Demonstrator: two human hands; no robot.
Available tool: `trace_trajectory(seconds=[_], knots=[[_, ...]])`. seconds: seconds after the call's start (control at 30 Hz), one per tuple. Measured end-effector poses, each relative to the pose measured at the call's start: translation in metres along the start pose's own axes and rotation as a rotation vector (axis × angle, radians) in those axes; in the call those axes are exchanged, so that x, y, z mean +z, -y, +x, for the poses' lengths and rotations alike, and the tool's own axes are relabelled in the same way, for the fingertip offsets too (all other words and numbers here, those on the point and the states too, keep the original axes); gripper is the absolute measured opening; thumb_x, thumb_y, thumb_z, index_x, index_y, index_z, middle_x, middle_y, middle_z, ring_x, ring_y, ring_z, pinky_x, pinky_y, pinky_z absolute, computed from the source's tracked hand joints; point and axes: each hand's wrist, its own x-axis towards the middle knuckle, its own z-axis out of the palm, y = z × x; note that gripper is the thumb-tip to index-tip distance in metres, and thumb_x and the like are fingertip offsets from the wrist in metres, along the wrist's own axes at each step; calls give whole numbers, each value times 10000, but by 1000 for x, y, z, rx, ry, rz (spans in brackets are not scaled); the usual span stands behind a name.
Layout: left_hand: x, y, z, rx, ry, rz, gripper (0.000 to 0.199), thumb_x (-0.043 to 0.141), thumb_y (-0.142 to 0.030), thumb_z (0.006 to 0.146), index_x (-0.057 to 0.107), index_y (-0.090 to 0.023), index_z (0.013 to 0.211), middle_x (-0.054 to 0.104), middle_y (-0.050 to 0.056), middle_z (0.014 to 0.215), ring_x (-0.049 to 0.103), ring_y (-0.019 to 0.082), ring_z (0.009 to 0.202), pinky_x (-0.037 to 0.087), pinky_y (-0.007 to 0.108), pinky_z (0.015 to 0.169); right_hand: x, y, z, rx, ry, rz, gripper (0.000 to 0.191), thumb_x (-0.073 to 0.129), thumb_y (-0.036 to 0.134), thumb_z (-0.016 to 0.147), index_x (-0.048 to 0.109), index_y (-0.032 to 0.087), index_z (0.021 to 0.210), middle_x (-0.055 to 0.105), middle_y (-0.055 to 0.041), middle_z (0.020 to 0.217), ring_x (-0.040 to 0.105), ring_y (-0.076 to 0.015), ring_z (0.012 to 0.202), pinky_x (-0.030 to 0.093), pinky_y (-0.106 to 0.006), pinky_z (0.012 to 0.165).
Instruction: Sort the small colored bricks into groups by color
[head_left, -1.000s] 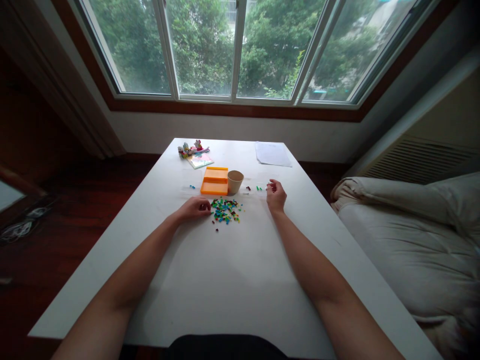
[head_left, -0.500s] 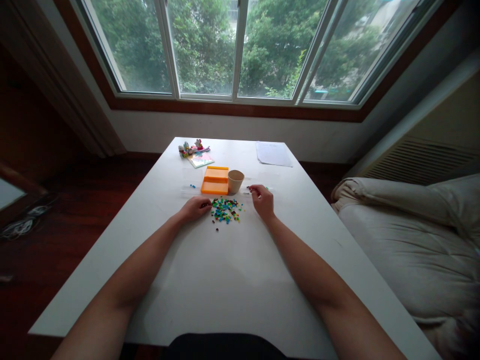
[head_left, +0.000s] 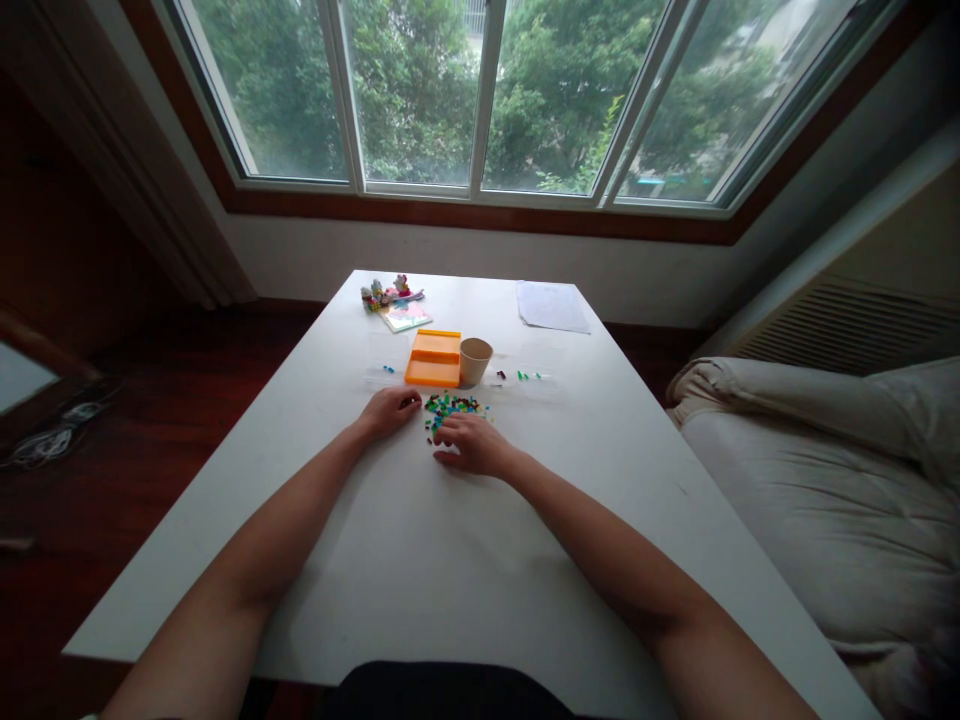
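A heap of small green, blue, yellow and dark pieces (head_left: 448, 404) lies on the white table (head_left: 405, 560). My left hand (head_left: 390, 410) rests at the heap's left edge, its fingers curled together; what they hold, if anything, is hidden. Over the front right of the heap is my right hand (head_left: 472, 444), fingers apart, thumb near the tabletop. Behind the heap stand an orange tray (head_left: 433, 371) and a tan cup (head_left: 475, 362), side by side. Dark pieces (head_left: 501, 374) and green pieces (head_left: 523, 376) lie right of the cup, and blue pieces (head_left: 388, 369) left of the tray.
Small figures (head_left: 386, 293) and a flat card (head_left: 406, 316) sit at the table's back left. White paper sheets (head_left: 553, 306) lie at the back right. A cushioned seat (head_left: 795, 480) stands beyond the right edge, and a window is behind.
My right hand has moved left and nearer from beside the cup to the heap, and its fingers have spread. My left hand stays at the heap. The view has shifted slightly.
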Motion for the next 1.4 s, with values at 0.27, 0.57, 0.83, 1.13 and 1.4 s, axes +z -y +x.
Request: trace_trajectory(seconds=[0.27,0.57,0.83,1.13,1.4], knots=[[0,0,0,12,-8,-6,231,548,-346,890,732,-207,892,684,29,777,554,165,680,384,268,637,4,-1,2,-90,53,-29,79,621,267,909,668,211,881,654,-56,875,569,-189,853,418,-293,795],[-1,-5,0,-3,-4,-19,261,532,-376,894,734,-212,882,682,29,778,550,167,678,382,270,630,-2,-38,-11,333,-338,248,103,554,214,880,643,198,929,652,-14,796,547,-133,690,427,-238,681],[0,-2,0,9,10,2,265,513,-366,907,721,-203,904,683,30,798,556,164,694,376,262,640,-10,-104,-26,783,-823,560,299,626,423,801,652,187,983,691,-37,822,622,-168,716,473,-259,599],[1,-2,1,11,19,11,267,514,-369,912,725,-206,925,686,27,810,561,162,705,387,261,653,-10,-120,-29,810,-864,799,387,586,374,820,609,185,1157,728,-83,979,687,-174,765,536,-281,619],[2,-1,2,-1,19,26,272,515,-373,915,729,-206,924,688,29,805,553,160,693,371,263,633,-4,-59,-9,409,-414,257,123,615,267,889,714,200,915,678,-22,797,568,-141,690,448,-261,667]])
